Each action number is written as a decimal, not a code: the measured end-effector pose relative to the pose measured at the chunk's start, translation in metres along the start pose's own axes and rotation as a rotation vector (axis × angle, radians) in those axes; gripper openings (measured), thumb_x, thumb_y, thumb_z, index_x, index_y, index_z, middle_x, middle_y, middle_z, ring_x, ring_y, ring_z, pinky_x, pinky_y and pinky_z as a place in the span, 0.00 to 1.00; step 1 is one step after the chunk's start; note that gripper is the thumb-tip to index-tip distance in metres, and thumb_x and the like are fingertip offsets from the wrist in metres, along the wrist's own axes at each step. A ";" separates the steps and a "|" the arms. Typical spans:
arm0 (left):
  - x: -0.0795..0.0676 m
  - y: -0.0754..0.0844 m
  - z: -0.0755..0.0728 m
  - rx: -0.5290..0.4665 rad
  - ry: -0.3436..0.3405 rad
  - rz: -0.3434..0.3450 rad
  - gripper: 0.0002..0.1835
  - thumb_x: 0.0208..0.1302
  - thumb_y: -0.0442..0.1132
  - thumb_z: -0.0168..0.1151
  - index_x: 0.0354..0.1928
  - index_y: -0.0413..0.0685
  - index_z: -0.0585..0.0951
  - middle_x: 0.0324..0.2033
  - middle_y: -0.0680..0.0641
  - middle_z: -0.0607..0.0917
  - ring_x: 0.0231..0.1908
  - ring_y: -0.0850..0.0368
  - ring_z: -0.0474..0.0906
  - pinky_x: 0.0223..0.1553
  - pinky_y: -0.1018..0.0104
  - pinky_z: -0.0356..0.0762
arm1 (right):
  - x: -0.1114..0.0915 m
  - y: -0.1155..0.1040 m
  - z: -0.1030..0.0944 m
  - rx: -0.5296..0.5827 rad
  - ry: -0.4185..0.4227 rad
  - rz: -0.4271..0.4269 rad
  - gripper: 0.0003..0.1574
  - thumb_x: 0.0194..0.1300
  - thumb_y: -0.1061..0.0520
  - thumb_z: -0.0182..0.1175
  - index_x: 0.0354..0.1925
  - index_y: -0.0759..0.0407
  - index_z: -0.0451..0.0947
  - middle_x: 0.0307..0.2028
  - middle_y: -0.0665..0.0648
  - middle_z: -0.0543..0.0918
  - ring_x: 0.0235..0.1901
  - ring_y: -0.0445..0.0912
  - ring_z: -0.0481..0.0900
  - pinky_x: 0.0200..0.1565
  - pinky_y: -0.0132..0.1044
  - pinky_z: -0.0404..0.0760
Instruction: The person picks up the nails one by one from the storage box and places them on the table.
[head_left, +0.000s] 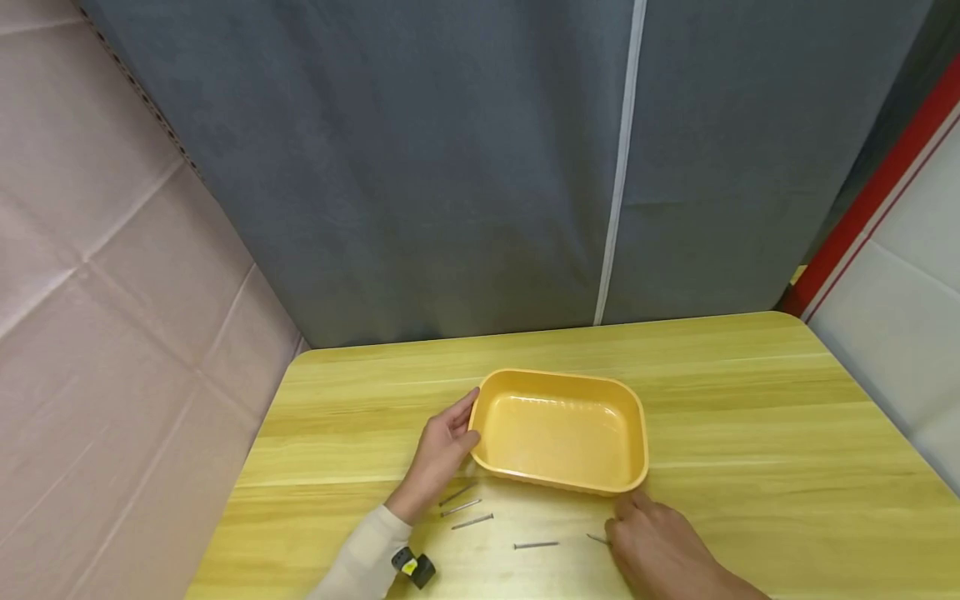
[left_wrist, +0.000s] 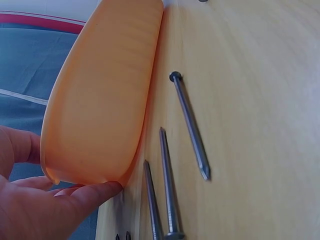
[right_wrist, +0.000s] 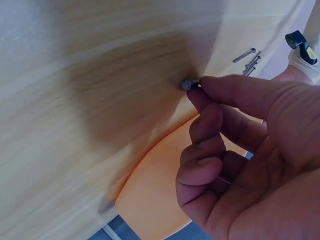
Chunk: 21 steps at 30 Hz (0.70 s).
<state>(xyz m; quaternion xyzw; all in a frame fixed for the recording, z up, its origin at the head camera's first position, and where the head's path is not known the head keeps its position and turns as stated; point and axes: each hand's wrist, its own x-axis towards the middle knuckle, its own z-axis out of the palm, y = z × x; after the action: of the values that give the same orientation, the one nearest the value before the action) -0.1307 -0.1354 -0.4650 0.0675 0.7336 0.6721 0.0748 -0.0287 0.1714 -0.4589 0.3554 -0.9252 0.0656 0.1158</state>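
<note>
A shallow yellow-orange plastic tray [head_left: 558, 437] with rounded corners sits on the wooden table. My left hand [head_left: 438, 454] grips its left end; in the left wrist view the thumb [left_wrist: 97, 195] presses against that end. Below the tray's near right corner, my right hand [head_left: 660, 546] pinches a steel nail [right_wrist: 186, 84] between thumb and forefinger, its head showing in the right wrist view and its point sticking out leftward in the head view. The other fingers of that hand are curled. Another nail [head_left: 536, 545] lies on the table between the hands.
Several more nails [head_left: 472, 522] lie close together beside the left forearm, in front of the tray. The wood-grain table [head_left: 750, 417] ends at a grey curtain [head_left: 450, 183] behind. Pale panels [head_left: 112, 333] flank both sides. A black device is strapped on the left wrist.
</note>
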 end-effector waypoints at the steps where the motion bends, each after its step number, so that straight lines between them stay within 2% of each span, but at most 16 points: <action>1: 0.000 0.000 0.000 0.001 0.001 -0.001 0.37 0.64 0.21 0.50 0.75 0.47 0.63 0.72 0.39 0.67 0.68 0.45 0.68 0.59 0.55 0.75 | 0.000 0.000 0.000 0.008 -0.006 0.003 0.16 0.36 0.66 0.68 0.14 0.51 0.71 0.21 0.47 0.67 0.24 0.42 0.68 0.19 0.34 0.69; 5: -0.002 0.001 -0.002 0.004 -0.003 -0.002 0.36 0.66 0.22 0.51 0.76 0.46 0.63 0.72 0.38 0.67 0.69 0.44 0.68 0.59 0.56 0.75 | 0.002 -0.001 -0.003 0.067 0.030 0.027 0.17 0.46 0.61 0.72 0.18 0.49 0.73 0.22 0.44 0.65 0.24 0.38 0.65 0.20 0.31 0.66; 8: -0.005 0.003 -0.003 0.040 0.005 0.001 0.35 0.68 0.24 0.53 0.76 0.46 0.62 0.72 0.38 0.66 0.70 0.44 0.67 0.60 0.59 0.73 | 0.004 -0.002 -0.006 0.140 0.130 0.041 0.14 0.52 0.57 0.75 0.23 0.47 0.77 0.25 0.40 0.66 0.25 0.33 0.63 0.22 0.28 0.66; 11: -0.007 0.008 -0.005 0.145 0.031 0.013 0.34 0.70 0.28 0.55 0.76 0.51 0.63 0.72 0.42 0.68 0.69 0.50 0.67 0.61 0.63 0.72 | 0.008 -0.002 -0.011 0.205 0.233 0.051 0.12 0.51 0.59 0.75 0.26 0.45 0.80 0.28 0.37 0.68 0.26 0.29 0.63 0.24 0.23 0.67; 12: -0.008 0.009 -0.005 0.192 0.042 0.026 0.33 0.70 0.29 0.56 0.76 0.53 0.64 0.72 0.42 0.69 0.65 0.50 0.73 0.59 0.64 0.75 | 0.009 -0.001 -0.013 0.220 0.260 0.055 0.12 0.51 0.60 0.74 0.27 0.45 0.81 0.28 0.37 0.69 0.27 0.28 0.63 0.25 0.22 0.67; 13: -0.009 0.012 -0.005 0.251 0.054 0.039 0.33 0.70 0.30 0.57 0.75 0.56 0.65 0.65 0.40 0.76 0.55 0.53 0.81 0.55 0.66 0.79 | 0.011 0.000 -0.015 0.223 0.284 0.059 0.11 0.52 0.61 0.73 0.27 0.46 0.82 0.28 0.37 0.69 0.27 0.28 0.63 0.26 0.21 0.67; 14: -0.010 0.014 -0.005 0.314 0.065 0.060 0.33 0.70 0.32 0.58 0.75 0.59 0.65 0.59 0.38 0.81 0.43 0.55 0.84 0.47 0.68 0.83 | 0.012 0.002 -0.017 0.222 0.301 0.064 0.11 0.52 0.61 0.73 0.28 0.46 0.82 0.29 0.36 0.70 0.28 0.29 0.64 0.27 0.21 0.68; 15: -0.011 0.017 -0.005 0.384 0.077 0.082 0.34 0.70 0.33 0.58 0.75 0.61 0.65 0.49 0.37 0.85 0.31 0.58 0.82 0.37 0.68 0.83 | 0.014 0.003 -0.019 0.219 0.312 0.069 0.10 0.53 0.62 0.72 0.28 0.46 0.82 0.29 0.37 0.71 0.29 0.29 0.64 0.29 0.22 0.69; 16: -0.012 0.019 -0.004 0.453 0.091 0.113 0.34 0.69 0.34 0.59 0.75 0.62 0.65 0.48 0.36 0.85 0.21 0.60 0.75 0.31 0.67 0.81 | 0.016 0.005 -0.021 0.215 0.321 0.075 0.09 0.54 0.62 0.71 0.29 0.46 0.83 0.29 0.37 0.71 0.29 0.30 0.65 0.30 0.22 0.70; 18: -0.014 0.024 -0.002 0.601 0.118 0.187 0.35 0.68 0.36 0.61 0.75 0.60 0.65 0.47 0.36 0.85 0.22 0.57 0.76 0.33 0.62 0.82 | 0.019 0.009 -0.024 0.201 0.335 0.086 0.07 0.57 0.61 0.69 0.30 0.47 0.83 0.30 0.38 0.73 0.32 0.32 0.67 0.32 0.25 0.73; 19: -0.015 0.026 -0.001 0.666 0.128 0.224 0.35 0.68 0.37 0.62 0.76 0.58 0.64 0.48 0.36 0.85 0.29 0.56 0.82 0.41 0.59 0.84 | 0.021 0.011 -0.026 0.197 0.339 0.091 0.06 0.58 0.60 0.68 0.31 0.48 0.83 0.31 0.38 0.75 0.33 0.34 0.68 0.34 0.27 0.74; 20: -0.016 0.028 0.000 0.725 0.138 0.260 0.36 0.67 0.38 0.63 0.76 0.55 0.64 0.58 0.38 0.81 0.43 0.53 0.85 0.50 0.55 0.82 | 0.022 0.013 -0.027 0.198 0.341 0.098 0.05 0.60 0.60 0.67 0.32 0.49 0.83 0.32 0.39 0.76 0.35 0.35 0.70 0.36 0.29 0.75; 21: -0.017 0.031 0.002 0.786 0.151 0.287 0.37 0.67 0.40 0.64 0.76 0.52 0.64 0.65 0.40 0.77 0.56 0.50 0.81 0.59 0.50 0.77 | 0.024 0.014 -0.028 0.198 0.344 0.107 0.04 0.61 0.60 0.65 0.34 0.50 0.84 0.33 0.40 0.77 0.36 0.36 0.71 0.38 0.31 0.76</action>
<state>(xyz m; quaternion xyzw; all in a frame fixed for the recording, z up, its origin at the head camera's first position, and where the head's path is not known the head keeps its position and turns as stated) -0.1139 -0.1341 -0.4342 0.1431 0.9205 0.3480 -0.1049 -0.0508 0.1726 -0.4261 0.2988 -0.8985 0.2221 0.2327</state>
